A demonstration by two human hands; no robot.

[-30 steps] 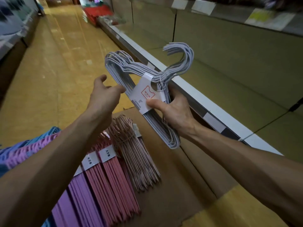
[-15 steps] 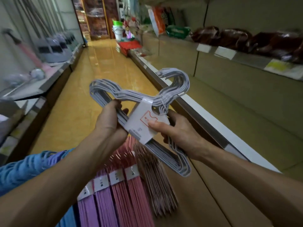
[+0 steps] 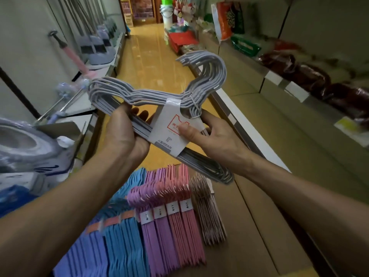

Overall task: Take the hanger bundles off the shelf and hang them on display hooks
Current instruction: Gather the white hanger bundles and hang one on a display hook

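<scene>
Both hands hold the grey hanger bundle up over the aisle; the left hand grips its lower bar, fingers curled round it; the right hand pinches the paper label (thumb on top); coloured hanger packs lie below.

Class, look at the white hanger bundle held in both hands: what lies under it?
Below the white hanger bundle lie pink bundles, purple bundles and blue bundles on brown cardboard. The arms cover part of them.
</scene>
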